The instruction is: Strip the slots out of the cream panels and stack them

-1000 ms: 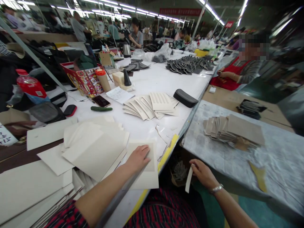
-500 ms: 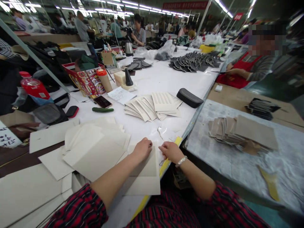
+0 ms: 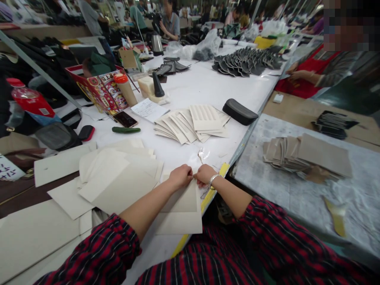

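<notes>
My left hand (image 3: 181, 176) is closed at the top edge of a pale sheet (image 3: 181, 202), which lies over another pale sheet (image 3: 185, 223) at the table's near edge. My right hand (image 3: 204, 175) is closed beside it, its fingertips touching or nearly touching my left fingers at the sheet's upper right corner. Whatever lies between either hand's fingers is too small to make out. Left of my forearm spreads a loose pile of pale sheets (image 3: 118, 182). Farther back lies a fan of pale pieces, the top one with ridged strips (image 3: 204, 117).
A black case (image 3: 240, 111), green cucumber (image 3: 126, 130), phone (image 3: 125, 119) and paper note (image 3: 150, 110) lie on the white table. Dark curved pieces (image 3: 246, 61) are heaped behind. On the right-hand table sits a grey-brown stack (image 3: 323, 156); a person in a red apron (image 3: 308, 75) sits beyond.
My right hand has moved left, closing the gap to my left hand at the sheet's corner. The camera view has tilted down a little.
</notes>
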A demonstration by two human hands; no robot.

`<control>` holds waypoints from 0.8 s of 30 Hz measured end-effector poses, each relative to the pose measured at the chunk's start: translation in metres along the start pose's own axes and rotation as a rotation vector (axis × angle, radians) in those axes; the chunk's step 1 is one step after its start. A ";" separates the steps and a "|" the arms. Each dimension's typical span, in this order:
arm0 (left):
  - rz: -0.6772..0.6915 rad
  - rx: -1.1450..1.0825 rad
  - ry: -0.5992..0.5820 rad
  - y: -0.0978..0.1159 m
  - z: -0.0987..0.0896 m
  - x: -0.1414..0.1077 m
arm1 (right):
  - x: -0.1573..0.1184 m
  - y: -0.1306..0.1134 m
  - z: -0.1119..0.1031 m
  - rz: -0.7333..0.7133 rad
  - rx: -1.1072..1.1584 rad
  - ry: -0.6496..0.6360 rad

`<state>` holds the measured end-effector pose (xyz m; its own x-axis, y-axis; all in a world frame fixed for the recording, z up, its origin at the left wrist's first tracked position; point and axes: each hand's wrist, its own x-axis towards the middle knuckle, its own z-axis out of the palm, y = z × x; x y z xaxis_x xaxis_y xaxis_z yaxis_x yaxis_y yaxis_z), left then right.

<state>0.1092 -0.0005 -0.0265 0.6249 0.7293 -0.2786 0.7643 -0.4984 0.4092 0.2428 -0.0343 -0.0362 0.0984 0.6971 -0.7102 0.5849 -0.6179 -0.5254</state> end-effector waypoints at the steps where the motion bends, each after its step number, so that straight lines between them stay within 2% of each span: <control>1: 0.018 -0.002 0.016 0.000 0.001 -0.004 | -0.001 -0.001 0.001 0.009 0.022 0.005; 5: 0.113 -0.086 0.079 -0.005 0.003 -0.027 | -0.004 0.002 0.006 -0.014 0.087 0.024; 8: 0.197 -0.128 0.125 -0.015 0.006 -0.048 | -0.008 0.007 0.007 -0.089 0.032 0.058; 10: 0.241 -0.066 0.103 -0.022 0.008 -0.061 | -0.013 0.009 0.007 -0.198 -0.082 0.168; 12: 0.277 0.023 0.053 -0.025 0.010 -0.070 | -0.019 0.008 0.008 -0.373 -0.216 0.301; 14: 0.293 0.102 0.023 -0.025 0.010 -0.073 | -0.022 0.003 0.008 -0.531 -0.346 0.353; 15: 0.295 0.138 0.010 -0.024 0.009 -0.073 | -0.023 0.000 0.008 -0.564 -0.406 0.343; 21: 0.291 0.245 -0.081 -0.015 0.001 -0.062 | -0.016 -0.021 0.009 -0.417 -0.607 0.252; 24: 0.240 0.229 -0.097 -0.010 0.000 -0.060 | -0.022 -0.019 0.014 -0.425 -0.648 0.222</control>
<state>0.0638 -0.0388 -0.0140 0.7951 0.5359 -0.2841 0.6027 -0.7506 0.2708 0.2186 -0.0432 -0.0172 -0.1198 0.9232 -0.3652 0.9522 0.0027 -0.3055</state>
